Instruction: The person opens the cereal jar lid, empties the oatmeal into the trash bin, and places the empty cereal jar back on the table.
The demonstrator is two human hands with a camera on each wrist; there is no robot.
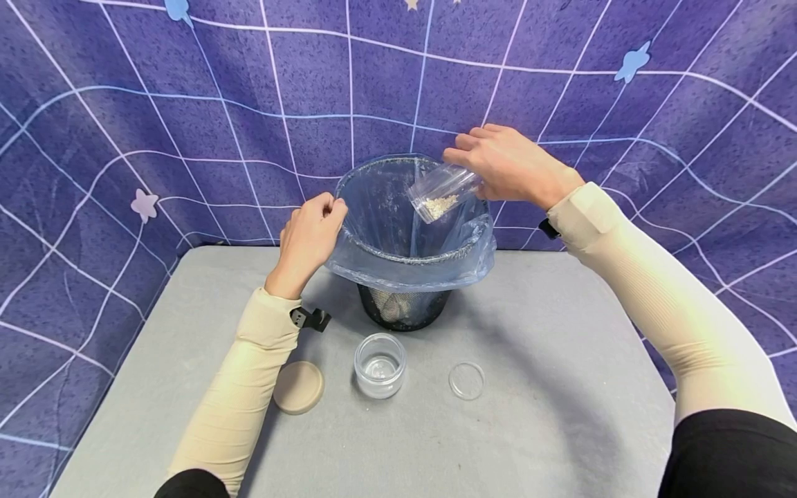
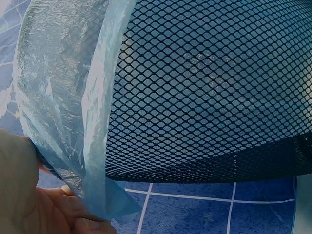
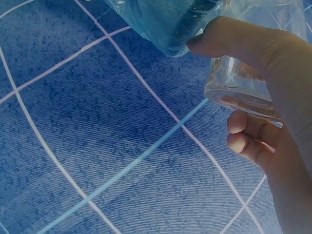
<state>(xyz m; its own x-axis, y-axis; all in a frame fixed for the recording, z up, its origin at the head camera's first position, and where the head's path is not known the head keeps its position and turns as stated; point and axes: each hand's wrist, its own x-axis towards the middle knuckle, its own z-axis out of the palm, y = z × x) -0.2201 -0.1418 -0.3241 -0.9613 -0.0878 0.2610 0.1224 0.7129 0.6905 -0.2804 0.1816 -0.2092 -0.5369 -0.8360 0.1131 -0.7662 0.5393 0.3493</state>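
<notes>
A mesh trash bin (image 1: 401,308) stands upright at the back of the table, lined with a blue plastic bag (image 1: 398,273) folded over its rim. My left hand (image 1: 313,232) grips the bin's rim and bag on the left; in the left wrist view its fingers (image 2: 73,207) curl at the bag's hanging edge. Above the bin's right side, my right hand (image 1: 507,159) holds a clear jar (image 1: 451,181) tilted down to the left, with pale flakes (image 1: 441,206) near its low end. In the right wrist view the thumb and fingers lie around the jar (image 3: 234,90).
An open clear jar (image 1: 380,366) stands on the grey table (image 1: 535,443) in front of the bin. Left of it lies a beige round lid (image 1: 299,387), and right of it a thin clear disc (image 1: 467,381). A purple-blue curtain (image 1: 205,138) hangs close behind the bin.
</notes>
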